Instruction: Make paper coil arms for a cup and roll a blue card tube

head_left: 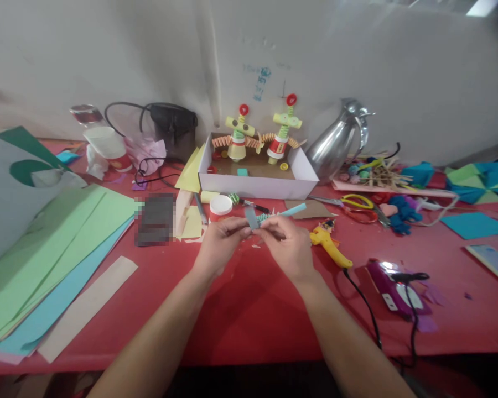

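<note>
Both hands meet over the middle of the red table [240, 309]. My left hand [218, 243] and my right hand [288, 246] together pinch a small grey-blue paper strip [251, 218] that sticks up between the fingertips. A folded green-and-teal paper piece [280, 213] reaches out behind my right fingers. Just behind the hands stand a white-lidded jar [221, 207] and a white cardboard box [257, 185] with two paper-cup figures [238, 135] inside.
Sheets of green and blue paper [50, 249] are stacked at the left. A yellow glue gun [330, 246] with a black cord lies right of my hands, near a purple device [392, 290]. A metal jug [340, 141], scissors [357, 202] and craft scraps sit at the back right.
</note>
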Available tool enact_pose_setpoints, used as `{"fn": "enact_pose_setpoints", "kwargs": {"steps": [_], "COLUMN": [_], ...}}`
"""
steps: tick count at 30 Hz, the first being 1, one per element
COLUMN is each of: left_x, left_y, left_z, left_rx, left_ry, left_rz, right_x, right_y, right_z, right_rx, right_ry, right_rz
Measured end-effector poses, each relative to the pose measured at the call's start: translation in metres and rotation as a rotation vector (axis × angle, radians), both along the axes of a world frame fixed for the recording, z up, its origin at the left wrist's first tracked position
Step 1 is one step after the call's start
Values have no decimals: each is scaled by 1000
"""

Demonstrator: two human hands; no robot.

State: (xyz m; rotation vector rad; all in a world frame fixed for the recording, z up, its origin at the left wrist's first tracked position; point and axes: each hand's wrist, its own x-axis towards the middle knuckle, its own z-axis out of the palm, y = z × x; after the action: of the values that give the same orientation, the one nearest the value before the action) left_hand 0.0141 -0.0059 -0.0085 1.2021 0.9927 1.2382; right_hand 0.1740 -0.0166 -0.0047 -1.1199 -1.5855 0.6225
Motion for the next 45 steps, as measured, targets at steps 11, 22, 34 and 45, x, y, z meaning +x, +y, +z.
{"fn": "enact_pose_setpoints", "kwargs": {"steps": [11,22,34,45], "left_x": [-11,-3,-1,0], "left_y": [-2,3,-1,1], "left_z": [19,7,5,10], "left_rx": [60,-151,-33,-117], "left_ry": [-3,-258,-144,-312], "left_rz": [-155,9,-60,60], "right_x": [-1,-9,-8,-13], "right_y": [-6,-5,-1,0], "right_z": [10,11,9,3], "right_rx": [125,112,25,-129], "right_ry": [-124,-80,79,234], "right_rz": [-59,-100,160,116]}}
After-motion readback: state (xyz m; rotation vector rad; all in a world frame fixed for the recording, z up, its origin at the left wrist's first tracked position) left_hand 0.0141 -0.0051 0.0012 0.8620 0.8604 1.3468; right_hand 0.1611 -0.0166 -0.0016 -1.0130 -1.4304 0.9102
